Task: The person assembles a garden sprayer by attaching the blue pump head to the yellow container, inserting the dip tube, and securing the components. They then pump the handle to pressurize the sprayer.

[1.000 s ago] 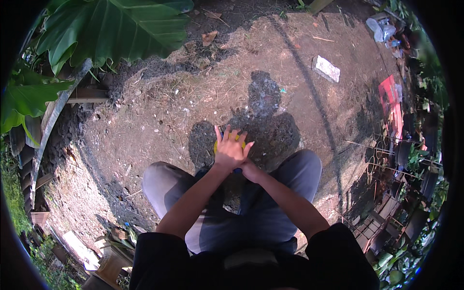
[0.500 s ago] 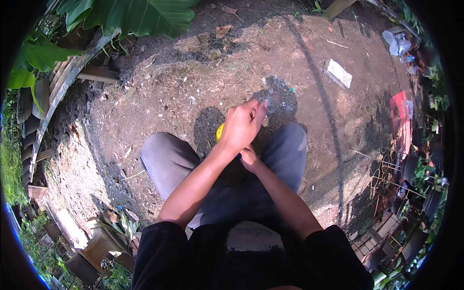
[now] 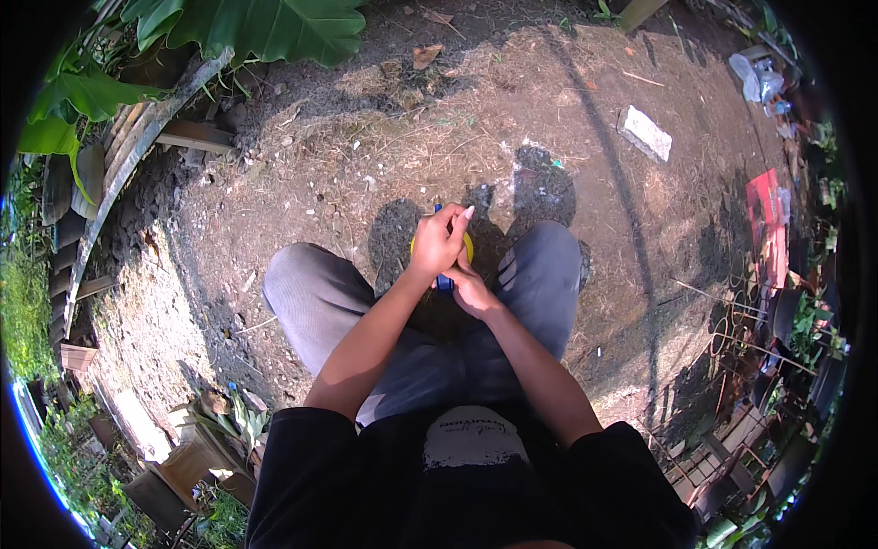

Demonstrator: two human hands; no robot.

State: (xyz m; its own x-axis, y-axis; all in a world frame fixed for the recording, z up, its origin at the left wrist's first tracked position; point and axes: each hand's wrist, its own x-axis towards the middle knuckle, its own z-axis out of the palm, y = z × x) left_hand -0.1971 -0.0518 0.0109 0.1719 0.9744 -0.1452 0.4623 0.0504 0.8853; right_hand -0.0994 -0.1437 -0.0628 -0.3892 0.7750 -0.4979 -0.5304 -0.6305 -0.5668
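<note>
Between my knees I hold a round yellow object with blue parts; its yellow edge [image 3: 469, 247] shows beside my fingers and a blue end [image 3: 444, 283] sticks out below. Its kind is hidden by my hands. My left hand [image 3: 437, 242] is closed over the top of it, fingers bent and pressed together; what lies inside them cannot be seen. Just below and to the right, my right hand [image 3: 470, 291] is wrapped against the object's blue lower part. The two hands overlap.
Dry bare soil with straw surrounds my knees [image 3: 315, 284]. A white block [image 3: 644, 134] lies at the far right. Further right are a red sheet [image 3: 766, 224], plastic bags [image 3: 757, 80] and wire racks. Large green leaves [image 3: 265, 27] and a curved board [image 3: 119, 174] border the left.
My left hand has come down and slightly left, closer to my right hand. More of the blue and yellow object now shows around my fingers.
</note>
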